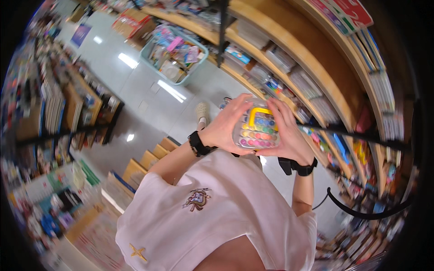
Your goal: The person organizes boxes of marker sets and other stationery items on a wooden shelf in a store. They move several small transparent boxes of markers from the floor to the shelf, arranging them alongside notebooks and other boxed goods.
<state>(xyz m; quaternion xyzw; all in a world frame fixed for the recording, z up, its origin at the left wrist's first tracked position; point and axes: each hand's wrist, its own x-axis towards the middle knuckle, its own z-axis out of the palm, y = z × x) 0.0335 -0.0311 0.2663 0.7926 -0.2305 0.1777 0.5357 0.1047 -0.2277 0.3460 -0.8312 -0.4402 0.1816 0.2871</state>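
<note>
Between my two hands is a clear plastic case point(259, 142) with a yellow handle point(260, 111). Through its lid show rows of small round pieces in pink, orange, green, blue and yellow; what they are exactly I cannot tell. My left hand point(222, 127) grips the case along its left side, thumb and fingers spread around the edge. On the opposite side my right hand point(288, 135) clasps it the same way. The case is held up in front of my chest, above the floor. Its underside is hidden. A black band circles each wrist.
Wooden shelves point(288, 25) with packaged goods run along the right. On the tiled floor point(135, 91) stands a light-blue plastic tub point(149, 62) full of packages, beside a cardboard box point(132, 23). More stocked shelves point(73, 105) line the left. A curved black bar point(364, 214) juts out at lower right.
</note>
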